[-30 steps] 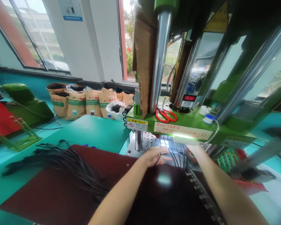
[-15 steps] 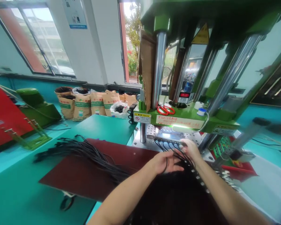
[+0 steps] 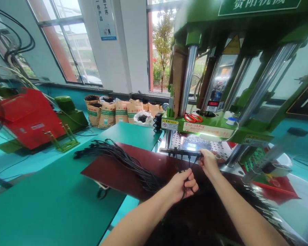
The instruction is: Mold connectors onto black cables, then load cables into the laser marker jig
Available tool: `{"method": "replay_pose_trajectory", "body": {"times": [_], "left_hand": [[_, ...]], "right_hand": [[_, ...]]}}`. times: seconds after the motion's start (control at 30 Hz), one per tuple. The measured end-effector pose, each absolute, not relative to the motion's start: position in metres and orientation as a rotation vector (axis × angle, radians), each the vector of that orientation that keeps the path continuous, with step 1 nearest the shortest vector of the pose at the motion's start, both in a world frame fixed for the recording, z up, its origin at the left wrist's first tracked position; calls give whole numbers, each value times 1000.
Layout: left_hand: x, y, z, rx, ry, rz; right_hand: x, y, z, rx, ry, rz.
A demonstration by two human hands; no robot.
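Note:
Closed around several thin black cables, my left hand is over the dark red board, below the press opening. My right hand pinches the right end of a narrow black bar. The cables hang down from this bar toward my left fist. Behind the bar lies the press's metal plate, dotted with holes. To the left, a long bundle of black cables rests across the dark red board.
The green press rises on steel columns, with red-handled scissors on its ledge. A green table extends left. Filled sacks line the wall. At right is a red tray.
My left hand went from open fingers under the cables to a closed grip. The black bar now shows raised in front of the press plate, held at its right end. The view shifted left.

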State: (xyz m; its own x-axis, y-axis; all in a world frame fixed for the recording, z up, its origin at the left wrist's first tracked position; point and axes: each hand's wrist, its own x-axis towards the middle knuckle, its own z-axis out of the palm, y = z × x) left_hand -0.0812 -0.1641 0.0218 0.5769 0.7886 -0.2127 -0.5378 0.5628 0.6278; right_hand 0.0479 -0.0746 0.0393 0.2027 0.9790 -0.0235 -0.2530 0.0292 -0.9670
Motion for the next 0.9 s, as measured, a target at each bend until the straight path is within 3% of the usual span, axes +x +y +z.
{"method": "replay_pose_trajectory", "body": {"times": [0.9], "left_hand": [[-109,-200,-9,747,346,764]], "right_hand": [[41,-81,12,-1127,-832,1079]]}}
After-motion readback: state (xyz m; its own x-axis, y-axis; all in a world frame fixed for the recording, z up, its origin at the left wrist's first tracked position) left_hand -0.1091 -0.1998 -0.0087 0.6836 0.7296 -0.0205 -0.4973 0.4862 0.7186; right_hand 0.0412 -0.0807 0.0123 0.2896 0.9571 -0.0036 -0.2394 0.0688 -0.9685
